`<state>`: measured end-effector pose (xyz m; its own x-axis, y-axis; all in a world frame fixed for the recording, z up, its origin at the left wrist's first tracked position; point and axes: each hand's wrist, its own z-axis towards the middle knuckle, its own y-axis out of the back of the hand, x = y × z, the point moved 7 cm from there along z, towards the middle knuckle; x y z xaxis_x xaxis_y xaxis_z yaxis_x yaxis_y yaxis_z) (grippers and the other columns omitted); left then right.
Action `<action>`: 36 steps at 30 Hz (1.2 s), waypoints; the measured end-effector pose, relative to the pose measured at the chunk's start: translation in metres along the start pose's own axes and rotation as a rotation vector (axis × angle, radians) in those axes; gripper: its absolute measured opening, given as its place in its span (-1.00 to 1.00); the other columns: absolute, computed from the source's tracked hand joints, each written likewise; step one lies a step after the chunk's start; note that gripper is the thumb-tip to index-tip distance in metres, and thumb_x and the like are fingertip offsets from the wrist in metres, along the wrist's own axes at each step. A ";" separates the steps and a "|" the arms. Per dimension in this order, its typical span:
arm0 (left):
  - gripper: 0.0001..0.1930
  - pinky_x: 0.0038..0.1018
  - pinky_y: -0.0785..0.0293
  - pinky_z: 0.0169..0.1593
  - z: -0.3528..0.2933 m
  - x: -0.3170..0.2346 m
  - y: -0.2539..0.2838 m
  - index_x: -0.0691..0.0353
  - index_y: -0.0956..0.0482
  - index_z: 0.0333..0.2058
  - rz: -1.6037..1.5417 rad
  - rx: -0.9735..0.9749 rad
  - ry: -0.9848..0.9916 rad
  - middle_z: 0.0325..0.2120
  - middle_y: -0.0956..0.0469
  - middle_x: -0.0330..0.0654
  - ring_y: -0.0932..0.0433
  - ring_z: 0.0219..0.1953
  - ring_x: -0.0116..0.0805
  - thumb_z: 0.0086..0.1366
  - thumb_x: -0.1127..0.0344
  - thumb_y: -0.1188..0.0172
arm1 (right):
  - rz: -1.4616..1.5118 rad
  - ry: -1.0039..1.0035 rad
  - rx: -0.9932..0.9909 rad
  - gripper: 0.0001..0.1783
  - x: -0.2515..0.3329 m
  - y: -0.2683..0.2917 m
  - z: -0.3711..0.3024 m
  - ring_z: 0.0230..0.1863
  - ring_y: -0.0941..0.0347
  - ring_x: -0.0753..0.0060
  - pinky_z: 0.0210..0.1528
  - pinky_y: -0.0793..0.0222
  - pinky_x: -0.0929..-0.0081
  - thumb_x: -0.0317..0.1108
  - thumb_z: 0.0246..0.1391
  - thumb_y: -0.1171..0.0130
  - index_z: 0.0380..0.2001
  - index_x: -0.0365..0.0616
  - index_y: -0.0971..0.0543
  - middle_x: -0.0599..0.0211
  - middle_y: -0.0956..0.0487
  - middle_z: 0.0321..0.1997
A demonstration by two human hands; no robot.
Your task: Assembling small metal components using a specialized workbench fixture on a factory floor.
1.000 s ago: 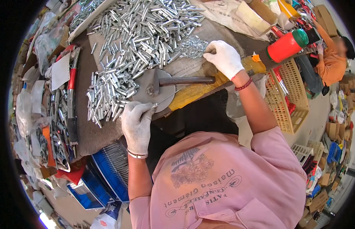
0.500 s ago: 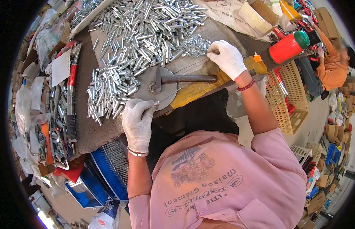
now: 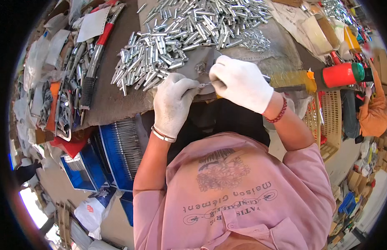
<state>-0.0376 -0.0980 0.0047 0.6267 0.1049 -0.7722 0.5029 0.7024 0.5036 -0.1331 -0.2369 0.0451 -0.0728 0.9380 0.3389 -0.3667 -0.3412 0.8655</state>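
My left hand (image 3: 173,102), in a white glove, is closed in a pinch at the table's front edge. A thin metal rod (image 3: 207,84) sticks out from its fingertips toward the right. My right hand (image 3: 242,84), also gloved, is closed close to the rod's other end; what its fingers hold is hidden. Behind the hands, a grey metal plate (image 3: 197,58) lies on the table, and the hammer there is mostly covered by my right hand. Silver metal tubes (image 3: 160,50) are heaped beyond, with a small pile of tiny metal pins (image 3: 256,40) beside them.
Tools and metal parts crowd the left, including a red-and-black bar (image 3: 95,58). Blue bins (image 3: 114,150) with metal rods stand below. At right are a red canister with green lid (image 3: 341,75), a yellow crate (image 3: 333,112) and another person in orange (image 3: 377,102).
My right hand has left the pile of tiny pins and come in beside my left hand at the rod. My view has shifted, so the table appears farther right and higher.
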 end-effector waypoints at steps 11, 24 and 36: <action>-0.88 -0.23 -0.52 -0.21 -0.002 -0.008 0.007 0.10 -0.69 -0.39 0.113 -0.008 -0.060 -0.40 -0.55 -0.20 -0.59 -0.28 -0.08 0.07 0.42 -0.44 | 0.052 -0.085 0.126 -0.90 0.003 -0.016 0.007 -0.29 -0.59 0.05 -0.26 -0.54 0.21 -0.43 0.04 -0.31 -0.37 -0.07 -0.57 0.26 -0.56 -0.30; -0.89 -0.19 -0.52 -0.25 -0.004 -0.009 0.011 0.09 -0.67 -0.43 0.166 -0.056 -0.110 -0.42 -0.52 -0.19 -0.58 -0.31 -0.06 0.08 0.37 -0.45 | -0.110 0.204 0.199 -0.92 0.028 -0.015 0.020 -0.28 -0.59 0.10 -0.24 -0.56 0.23 -0.42 0.06 -0.26 -0.39 -0.10 -0.54 0.25 -0.52 -0.30; -0.90 -0.16 -0.52 -0.24 -0.004 -0.003 0.007 0.11 -0.69 -0.43 0.125 -0.071 -0.090 -0.42 -0.53 -0.15 -0.59 -0.30 -0.03 0.13 0.35 -0.46 | -0.178 -0.060 0.251 -0.74 0.007 0.008 0.021 -0.16 -0.62 0.08 -0.12 -0.57 0.21 -0.28 0.15 -0.31 -0.08 -0.01 -0.65 0.23 -0.62 -0.17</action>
<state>-0.0384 -0.0905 0.0083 0.7341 0.1334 -0.6658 0.3762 0.7364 0.5623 -0.1173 -0.2339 0.0617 0.0292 0.9817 0.1883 -0.1278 -0.1832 0.9747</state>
